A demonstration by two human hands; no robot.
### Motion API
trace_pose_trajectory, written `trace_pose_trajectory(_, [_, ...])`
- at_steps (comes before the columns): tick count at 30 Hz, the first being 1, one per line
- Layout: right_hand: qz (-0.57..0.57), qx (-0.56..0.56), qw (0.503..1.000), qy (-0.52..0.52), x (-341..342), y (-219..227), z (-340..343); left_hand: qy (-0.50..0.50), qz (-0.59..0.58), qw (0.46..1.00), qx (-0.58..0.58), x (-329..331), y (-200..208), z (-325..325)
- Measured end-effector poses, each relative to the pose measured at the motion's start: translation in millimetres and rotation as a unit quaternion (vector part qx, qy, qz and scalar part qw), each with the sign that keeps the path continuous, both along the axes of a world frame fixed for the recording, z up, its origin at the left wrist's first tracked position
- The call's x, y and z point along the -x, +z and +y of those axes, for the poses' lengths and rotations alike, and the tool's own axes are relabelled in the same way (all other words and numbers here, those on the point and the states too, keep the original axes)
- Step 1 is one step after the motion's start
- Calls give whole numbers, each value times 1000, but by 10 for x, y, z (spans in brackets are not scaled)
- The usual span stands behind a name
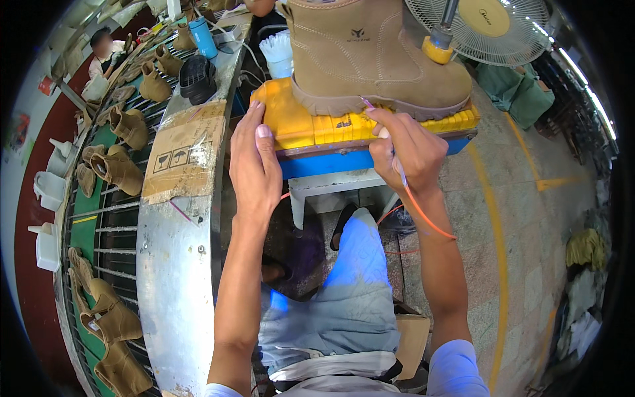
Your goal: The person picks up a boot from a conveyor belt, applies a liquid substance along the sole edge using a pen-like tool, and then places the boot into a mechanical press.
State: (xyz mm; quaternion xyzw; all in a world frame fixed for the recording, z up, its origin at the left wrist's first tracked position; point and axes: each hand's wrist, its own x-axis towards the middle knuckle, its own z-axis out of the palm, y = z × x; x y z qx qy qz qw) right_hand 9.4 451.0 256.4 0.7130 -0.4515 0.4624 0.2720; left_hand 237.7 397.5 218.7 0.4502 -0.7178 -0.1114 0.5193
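A tan ankle boot [377,59] with a pale sole stands in front of me, toe to the right. Beneath it is a pad wrapped in yellow tape [281,116] on a blue-sided stand [317,163]. My left hand [256,159] lies against the pad's left end, its fingers stretched out and holding nothing. Closed round a thin pen-like tool [400,169] is my right hand [411,149]. The tool's tip meets the lower edge of the boot near the sole. From its back end an orange tube [423,215] runs down past my right wrist.
A metal bench [175,284] with cardboard [182,159] on it runs along my left. Beyond it, a rack conveyor carries several tan boots [129,126]. A round yellow-orange pad on a rod [438,47] and a fan [486,20] are above the boot's toe.
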Motion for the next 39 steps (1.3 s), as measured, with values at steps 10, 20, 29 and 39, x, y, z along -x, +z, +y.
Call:
trace_pose_trajectory(10, [-39,-19,999,9,225,-65,58,23,-23,999,35,51,-34,-55])
trace_pose_trajectory(20, [-38,-9,999,-21,289,-54,110,8,-15,1000,19,48,-18,-179])
trace_pose_trajectory(29, [-16,6,996,-82,505,6,332,-65,2,998,-16,-23,1,-447])
trace_pose_trajectory(39, [19,-1,996,-93,889,268,755,-131,-10,989,-73,-33,71,-896])
